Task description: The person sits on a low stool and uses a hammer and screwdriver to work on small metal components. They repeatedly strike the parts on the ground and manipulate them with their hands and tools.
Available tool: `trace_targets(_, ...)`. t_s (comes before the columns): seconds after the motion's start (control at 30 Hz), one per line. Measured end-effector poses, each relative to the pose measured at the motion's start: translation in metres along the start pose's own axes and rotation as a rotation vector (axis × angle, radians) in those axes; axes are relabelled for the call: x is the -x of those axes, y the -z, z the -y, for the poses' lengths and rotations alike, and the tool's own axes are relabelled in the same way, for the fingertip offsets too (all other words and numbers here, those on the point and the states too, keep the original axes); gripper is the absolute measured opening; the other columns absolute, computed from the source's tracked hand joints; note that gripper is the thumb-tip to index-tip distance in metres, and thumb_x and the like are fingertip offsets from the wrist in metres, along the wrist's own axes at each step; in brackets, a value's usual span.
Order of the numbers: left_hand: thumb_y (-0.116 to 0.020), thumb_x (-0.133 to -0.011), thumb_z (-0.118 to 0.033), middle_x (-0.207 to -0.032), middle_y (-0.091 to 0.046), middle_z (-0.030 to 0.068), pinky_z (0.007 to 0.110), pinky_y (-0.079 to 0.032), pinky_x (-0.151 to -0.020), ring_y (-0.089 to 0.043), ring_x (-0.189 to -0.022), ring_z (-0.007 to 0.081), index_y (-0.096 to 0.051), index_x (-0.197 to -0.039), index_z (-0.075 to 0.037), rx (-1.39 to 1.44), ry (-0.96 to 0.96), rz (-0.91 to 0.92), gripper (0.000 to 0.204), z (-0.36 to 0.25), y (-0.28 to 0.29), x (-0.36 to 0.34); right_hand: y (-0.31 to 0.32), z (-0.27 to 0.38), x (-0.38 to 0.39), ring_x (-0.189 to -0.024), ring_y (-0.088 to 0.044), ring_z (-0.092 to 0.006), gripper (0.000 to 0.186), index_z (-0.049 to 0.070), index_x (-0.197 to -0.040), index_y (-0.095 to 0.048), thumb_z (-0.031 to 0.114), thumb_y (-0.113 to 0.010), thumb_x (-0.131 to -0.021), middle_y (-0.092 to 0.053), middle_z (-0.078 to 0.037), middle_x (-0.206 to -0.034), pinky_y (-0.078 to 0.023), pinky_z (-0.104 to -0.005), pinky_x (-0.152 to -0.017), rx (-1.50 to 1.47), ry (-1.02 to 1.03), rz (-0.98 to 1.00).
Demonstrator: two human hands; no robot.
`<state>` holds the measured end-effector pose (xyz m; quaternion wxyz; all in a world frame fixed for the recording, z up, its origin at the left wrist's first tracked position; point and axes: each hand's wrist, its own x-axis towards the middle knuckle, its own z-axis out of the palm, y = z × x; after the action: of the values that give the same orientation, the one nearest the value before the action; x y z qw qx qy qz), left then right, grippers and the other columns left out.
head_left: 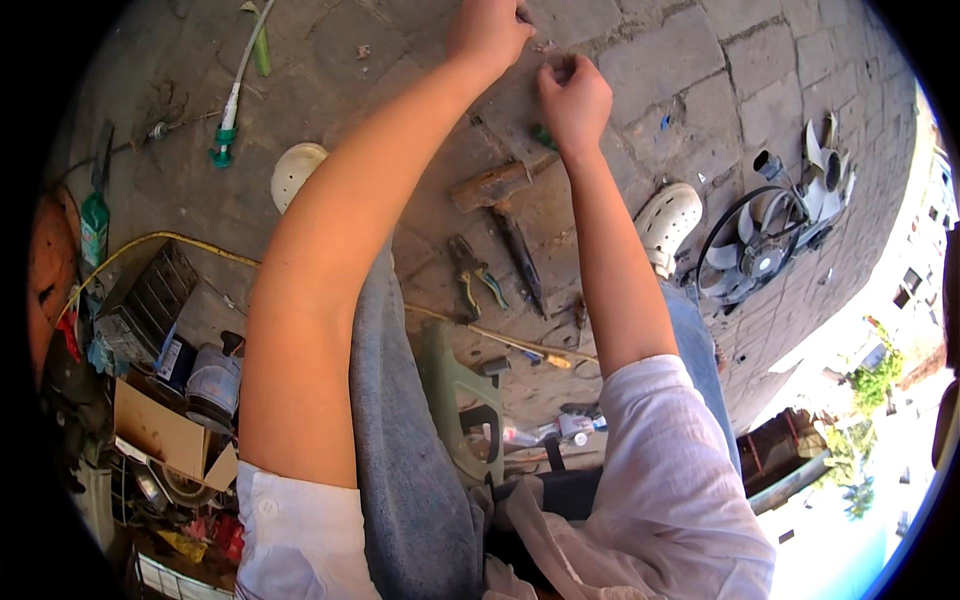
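A: How do your two grips stand?

B: From my far seat I look through the head camera. My left grip [492,35] is partly cut by the upper edge; its fingers are curled, and I cannot tell whether they pinch something. In my right grip [577,102] the thumb and fingers are bent toward each other, and there also I cannot tell what is between them, if anything.

A: Which things are nearest to them?

B: A small pale scrap [545,47] lies on the stone paving [665,65], between the two grips. A green piece [544,136] shows just beside my right wrist. Nearer to the body lies the hammer [513,240], with its rusty head toward the left arm. Just beside its handle are the pliers [464,262], their two grip handles spread apart.

A: And farther out?

B: I see one white clog [670,222] at the right and another, partly behind the left forearm. Beyond the right one lies a fan assembly [763,262] with grey blades. At the far left, an open carton [160,430] stands near a dirty bucket [212,385].
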<state>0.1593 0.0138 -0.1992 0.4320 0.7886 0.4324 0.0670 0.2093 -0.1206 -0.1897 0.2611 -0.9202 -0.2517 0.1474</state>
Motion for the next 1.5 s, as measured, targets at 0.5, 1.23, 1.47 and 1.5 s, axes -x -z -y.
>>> trace_targets(0.5,-0.071,-0.073,-0.013,-0.098,-0.056,0.016,0.043,-0.046,-0.085,-0.053,-0.1,0.0353,-0.062,-0.092,-0.004,-0.151,-0.237,-0.047,0.024,0.004,0.009,0.029,0.001,0.01,-0.001,-0.067,-0.065,-0.0303,0.017,0.003,-0.078,-0.064,0.019,-0.065,-0.073,-0.067,-0.012,-0.069,-0.051,-0.0384,-0.064,-0.053,-0.068,-0.01)
trace_targets(1.23,-0.061,-0.08,-0.005,-0.091,-0.056,0.0078,0.039,-0.046,-0.078,-0.055,-0.091,0.0301,-0.06,-0.091,-0.006,-0.101,-0.36,0.0,0.011,0.066,0.047,0.094,0.007,-0.019,-0.038,-0.075,-0.063,-0.0245,0.02,0.003,-0.095,-0.066,0.009,-0.07,-0.077,-0.061,-0.012,-0.098,-0.051,-0.0325,-0.07,-0.034,0.419,0.081)
trace_targets(1.47,-0.06,-0.08,-0.006,-0.092,-0.056,0.0071,0.037,-0.047,-0.077,-0.055,-0.093,0.0281,-0.06,-0.092,-0.007,-0.146,-0.357,0.029,0.012,0.083,0.065,0.11,0.012,-0.019,-0.04,-0.073,-0.064,-0.0232,0.024,-0.001,-0.092,-0.063,0.012,-0.073,-0.076,-0.066,-0.012,-0.082,-0.051,-0.0324,-0.069,-0.252,0.122,0.134)
trace_targets(1.5,-0.06,-0.08,-0.006,-0.092,-0.057,0.007,0.037,-0.047,-0.076,-0.055,-0.093,0.0278,-0.06,-0.092,-0.007,-0.152,-0.348,0.034,0.012,0.081,0.066,0.111,0.013,-0.021,-0.042,-0.071,-0.064,-0.0212,0.024,-0.002,-0.092,-0.063,0.013,-0.074,-0.076,-0.067,-0.011,-0.078,-0.051,-0.0315,-0.069,-0.308,0.07,0.127)
